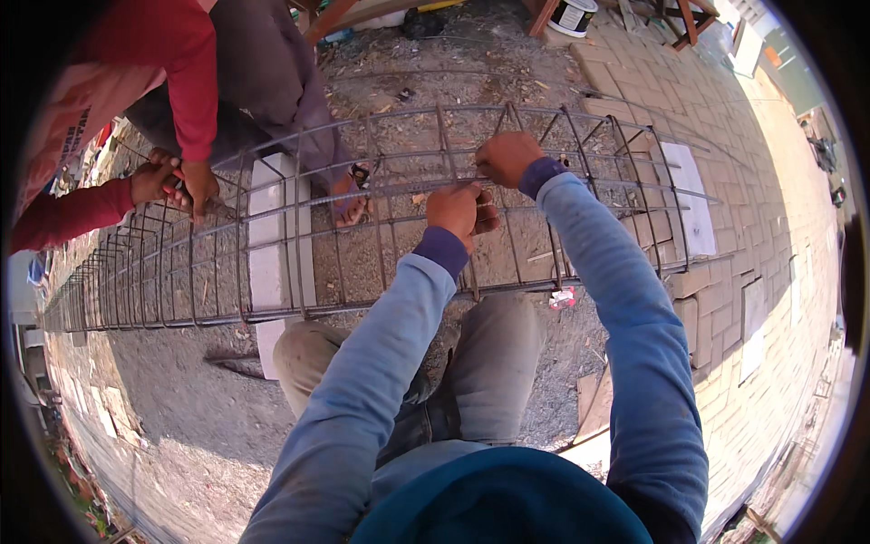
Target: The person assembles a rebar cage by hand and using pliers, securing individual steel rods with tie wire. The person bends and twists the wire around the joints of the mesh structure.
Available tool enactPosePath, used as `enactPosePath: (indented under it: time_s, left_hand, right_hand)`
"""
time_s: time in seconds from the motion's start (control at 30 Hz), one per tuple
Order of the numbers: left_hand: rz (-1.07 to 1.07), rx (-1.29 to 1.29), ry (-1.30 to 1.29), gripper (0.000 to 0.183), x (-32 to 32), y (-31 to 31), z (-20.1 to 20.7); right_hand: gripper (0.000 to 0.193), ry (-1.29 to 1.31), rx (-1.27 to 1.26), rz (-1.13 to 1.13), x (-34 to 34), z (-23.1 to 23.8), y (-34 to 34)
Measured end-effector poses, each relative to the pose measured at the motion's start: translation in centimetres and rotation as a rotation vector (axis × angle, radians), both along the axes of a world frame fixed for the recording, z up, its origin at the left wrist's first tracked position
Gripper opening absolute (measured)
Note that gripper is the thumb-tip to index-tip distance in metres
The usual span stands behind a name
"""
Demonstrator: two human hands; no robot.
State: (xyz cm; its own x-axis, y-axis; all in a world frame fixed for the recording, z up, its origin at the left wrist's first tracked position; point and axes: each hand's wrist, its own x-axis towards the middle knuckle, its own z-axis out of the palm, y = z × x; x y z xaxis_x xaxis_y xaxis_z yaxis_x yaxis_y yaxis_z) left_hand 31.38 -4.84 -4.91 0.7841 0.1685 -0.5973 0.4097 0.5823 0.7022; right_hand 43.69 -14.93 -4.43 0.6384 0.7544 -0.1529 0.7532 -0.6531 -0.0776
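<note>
Shape mostly made, by the look of it: bars and loops already put together as one long metal cage (208, 321). Cannot tell about the number of spots left to join. Cage out in front, stretching from left to right, above a white block (265, 227) and, at the right end, a second white block (693, 222). Left hand (451, 214) over the middle of the cage, half curled, with thumb close to fingers. Right hand (508, 160) just past it, curled in more, at a bar. Cannot tell about anything thin held in either hand. Off to the left, another person's hands (199, 188), busy at the cage. Up top, a white bucket (573, 16) on the ground. Cannot see what's inside.
</note>
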Motion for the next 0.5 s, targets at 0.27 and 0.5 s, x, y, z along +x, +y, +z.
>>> enactPosePath:
  time_s: [0.27,0.5]
  left_hand:
    - [-0.09,-0.027,0.019,0.017,-1.2,2.6,-0.5]
    - [-0.578,1.085,-0.174,0.021,-0.2,5.4,-0.2]
  right_hand:
    - [0.018,0.167,0.056,-0.025,0.5,-0.8,1.3]
    - [0.015,0.004,0.074,-0.016,-1.0,1.2,2.2]
